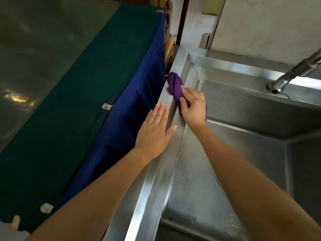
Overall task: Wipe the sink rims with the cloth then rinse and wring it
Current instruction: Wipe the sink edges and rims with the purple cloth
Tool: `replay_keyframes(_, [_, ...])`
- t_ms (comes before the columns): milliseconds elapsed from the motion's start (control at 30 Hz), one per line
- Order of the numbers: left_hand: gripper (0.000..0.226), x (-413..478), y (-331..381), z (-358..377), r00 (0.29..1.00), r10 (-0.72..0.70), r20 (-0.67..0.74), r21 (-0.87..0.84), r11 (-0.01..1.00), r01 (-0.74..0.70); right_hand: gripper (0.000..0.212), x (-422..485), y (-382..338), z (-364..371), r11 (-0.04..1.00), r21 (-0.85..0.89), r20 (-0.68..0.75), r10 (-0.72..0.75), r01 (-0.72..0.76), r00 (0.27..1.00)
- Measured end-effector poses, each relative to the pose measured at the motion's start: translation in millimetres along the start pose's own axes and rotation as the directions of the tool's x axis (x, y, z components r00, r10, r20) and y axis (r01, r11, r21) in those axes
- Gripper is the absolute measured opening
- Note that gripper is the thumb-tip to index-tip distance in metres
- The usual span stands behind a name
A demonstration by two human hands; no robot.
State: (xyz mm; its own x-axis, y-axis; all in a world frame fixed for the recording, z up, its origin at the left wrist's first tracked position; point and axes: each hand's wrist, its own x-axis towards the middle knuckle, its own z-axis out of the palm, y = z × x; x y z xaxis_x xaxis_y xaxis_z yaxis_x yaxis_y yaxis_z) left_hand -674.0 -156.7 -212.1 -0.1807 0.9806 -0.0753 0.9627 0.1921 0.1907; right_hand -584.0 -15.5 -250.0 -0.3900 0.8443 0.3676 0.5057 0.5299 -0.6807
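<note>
Steel sink (pixel 153 195) filled the right side, its left rim running beneath two outstretched forearms. The left hand (pixel 154 132) lay flat on that rim, fingers straight and together, holding nothing. Just beyond, the right hand (pixel 194 109) gripped a bunched purple cloth (pixel 174 82), pressing it onto the rim.
</note>
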Motion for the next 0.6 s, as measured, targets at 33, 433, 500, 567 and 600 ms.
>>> replay_keyframes(33, [0.071,-2,0,-3,1.0,-0.009,0.019,-0.053,0.999,0.01,0.038,-10,-4,0,1.0,0.008,-0.006,-0.007,0.007,1.0])
replay_keyframes(433, [0.065,-64,-1,-3,1.0,-0.025,-0.006,-0.226,0.974,0.023,0.038,-113,-45,-9,0.999,0.051,0.033,-0.003,0.001,0.999])
replay_keyframes(500, [0.072,-90,-2,4,0.999,-0.025,-0.021,-0.099,0.995,0.023,0.039,-120,-50,-11,1.0,0.028,0.047,-0.008,0.006,0.999])
replay_keyframes(567, [0.074,-120,-3,10,0.998,-0.044,-0.043,-0.002,0.999,0.044,0.039,-120,-52,-16,0.999,-0.015,0.081,-0.032,0.034,0.996])
replay_keyframes(600, [0.074,-133,-4,11,0.997,-0.066,-0.038,0.012,0.998,0.066,0.04,-116,-53,-19,0.998,-0.041,0.112,-0.042,0.047,0.993])
